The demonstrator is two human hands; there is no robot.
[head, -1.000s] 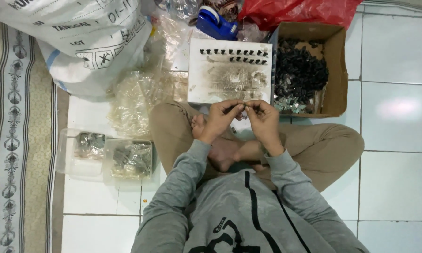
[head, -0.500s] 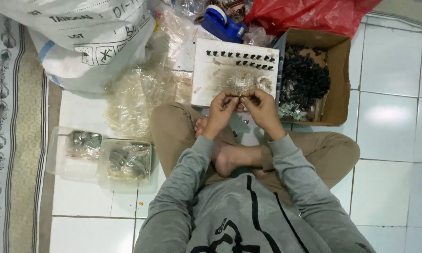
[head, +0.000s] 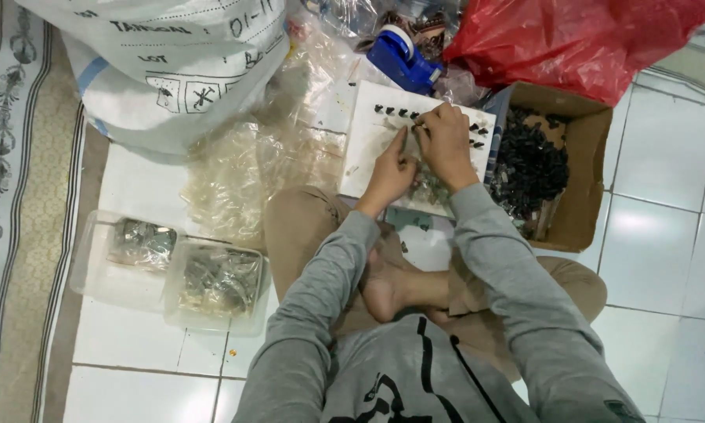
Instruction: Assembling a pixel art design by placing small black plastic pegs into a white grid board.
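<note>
I sit cross-legged on a tiled floor. A white board (head: 368,157) lies in front of my knees, with a row of small black parts (head: 392,111) along its far edge. My right hand (head: 446,141) reaches over the board, its fingertips pinched at that row on what looks like a small black part. My left hand (head: 390,172) rests on the board just below, forefinger pointing up toward the right hand's fingers. A heap of small clear pieces (head: 429,188) on the board is partly hidden by both hands.
A cardboard box (head: 583,204) of black parts stands at the right. A red plastic bag (head: 572,39) and a blue tape dispenser (head: 403,59) lie behind the board. A big white sack (head: 172,63), crumpled clear bags (head: 274,164) and two clear tubs (head: 211,286) lie left.
Both hands have moved from above my knees forward onto the board. The right hand now reaches the row of black parts.
</note>
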